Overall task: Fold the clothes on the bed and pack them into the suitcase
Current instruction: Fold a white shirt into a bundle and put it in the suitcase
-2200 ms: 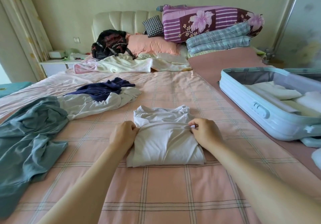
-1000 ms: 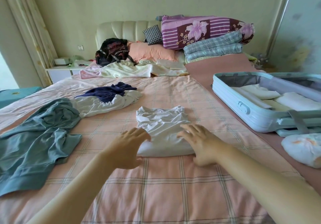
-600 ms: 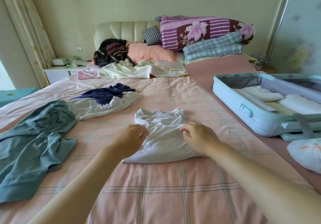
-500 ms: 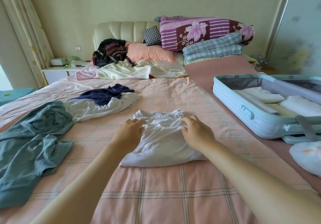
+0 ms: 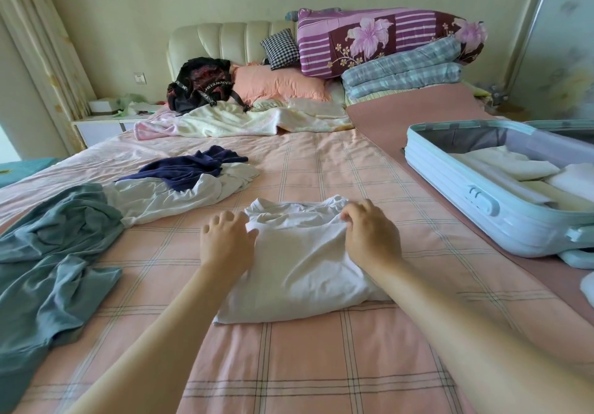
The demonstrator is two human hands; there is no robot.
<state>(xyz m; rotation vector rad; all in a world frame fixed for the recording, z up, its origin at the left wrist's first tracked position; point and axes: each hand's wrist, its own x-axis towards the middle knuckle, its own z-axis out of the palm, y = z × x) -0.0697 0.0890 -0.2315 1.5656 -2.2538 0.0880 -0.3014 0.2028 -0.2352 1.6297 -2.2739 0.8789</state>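
Head view: your left hand (image 5: pixel 226 240) lies at the left edge of the folded white shirt (image 5: pixel 302 262), fingers spread and relaxed, the thumb side touching the cloth and the fingertips on the bed sheet (image 5: pixel 289 365) just beside it. Your right hand (image 5: pixel 369 233) sits on the shirt's upper right corner with its fingers curled, their tips pinching the fold of fabric there. The shirt lies in a rough rectangle on the pink checked sheet between your 2 forearms, its collar end pointing away from you.

The open suitcase (image 5: pixel 482 217) stands on the right side of the bed, well apart from the shirt, and folded pale clothes (image 5: pixel 504 166) lie inside it.

To your left, a grey-green garment (image 5: pixel 48 253) lies crumpled on the sheet. Beyond it a loose white garment (image 5: pixel 180 195) lies spread out, with a navy garment (image 5: pixel 193 169) on top of it.

At the headboard you have a black backpack (image 5: pixel 201 84), a pink pillow (image 5: pixel 276 84), a checked cushion (image 5: pixel 281 48), and a purple floral quilt (image 5: pixel 379 40) resting on a folded blue plaid quilt (image 5: pixel 401 71)
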